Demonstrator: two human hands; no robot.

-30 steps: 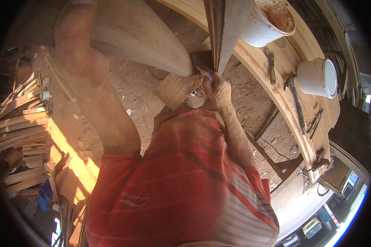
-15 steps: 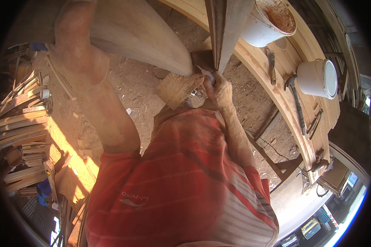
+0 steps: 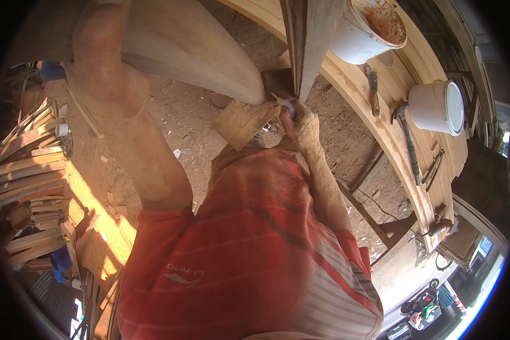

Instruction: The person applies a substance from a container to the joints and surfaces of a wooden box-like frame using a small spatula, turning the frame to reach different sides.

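My left hand (image 3: 99,48) rests on the broad, smooth curved wooden piece (image 3: 187,48) at the upper left. Its fingers are mostly hidden past the wrist and cut by the top edge. In the middle, my right hand (image 3: 304,124) is closed around a small pale tool (image 3: 287,104) with a narrow tip, whose exact kind I cannot make out. That tip points toward the dark gap between the curved piece's end and an upright plank (image 3: 311,51). Just left of my right fingers is a rough square of wood (image 3: 246,123); whether they touch it is unclear.
A curved timber bench (image 3: 374,122) on the right carries an open white bucket (image 3: 354,39) with brown residue, a closed white bucket (image 3: 433,107), a scraper (image 3: 373,90) and a hammer (image 3: 408,141). Offcuts (image 3: 31,173) are piled on the left over bare dirt ground.
Both hands stay almost in place; the pale tool's tip has shifted slightly. A motorbike with a load has come into sight outside at the lower right.
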